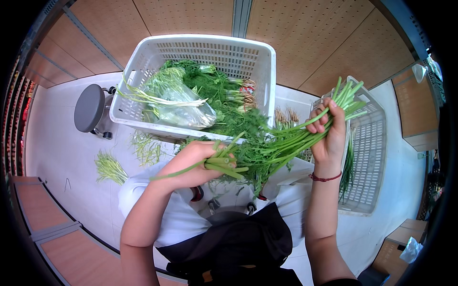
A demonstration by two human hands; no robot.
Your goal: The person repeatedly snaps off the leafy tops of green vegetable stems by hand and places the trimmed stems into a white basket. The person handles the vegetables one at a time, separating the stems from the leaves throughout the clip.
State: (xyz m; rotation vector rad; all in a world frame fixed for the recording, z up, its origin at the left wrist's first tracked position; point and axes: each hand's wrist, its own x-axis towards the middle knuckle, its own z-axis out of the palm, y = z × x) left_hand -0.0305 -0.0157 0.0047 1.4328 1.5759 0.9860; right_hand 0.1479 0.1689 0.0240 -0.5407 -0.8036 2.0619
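My right hand is raised and closed around a bunch of leafy green stems, cut ends up to the right, feathery leaves hanging down to the left. In my left hand, lower and nearer my lap, is a smaller bunch of thick green stems, their cut ends towards me; its leafy ends overlap the other bunch. Just beyond both hands, a white plastic crate holds feathery greens, bundles with brown roots and a clear plastic bag of pale-stemmed greens.
A second crate with long green leaves stands at the right, rooted bundles between the crates. Loose greens and trimmings lie on the floor at the left, near a round grey wheeled stool. Wooden cabinet panels stand behind.
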